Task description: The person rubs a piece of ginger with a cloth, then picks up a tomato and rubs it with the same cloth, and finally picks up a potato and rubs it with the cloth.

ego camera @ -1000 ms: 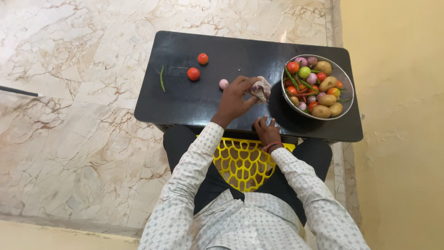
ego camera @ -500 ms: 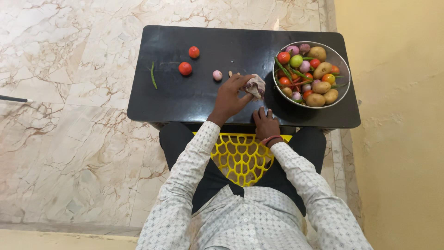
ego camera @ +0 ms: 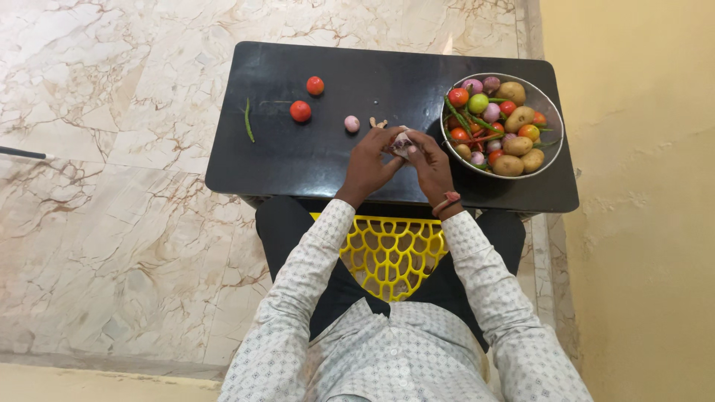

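Your left hand (ego camera: 370, 154) and right hand (ego camera: 430, 160) both have their fingers grasping a pale onion (ego camera: 402, 142) (papery skin showing) just above the surface (ego camera: 313, 160), near its front edge, just beside the steel bowl (ego camera: 553, 112).

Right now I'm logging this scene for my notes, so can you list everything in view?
Table: one, black, on the marble floor.
Bowl: one, metal, table's right end, holding potatoes, tomatoes, onions, green chillies.
Tomatoes: two, red, loose on the table's left part.
Onion: one, pink, beside pale scraps.
Chilli: one, green, far left.
Stool: one, yellow, under the person.
Peeled onion: one, pale purple, between both hands.
Left hand, right hand: both holding it.
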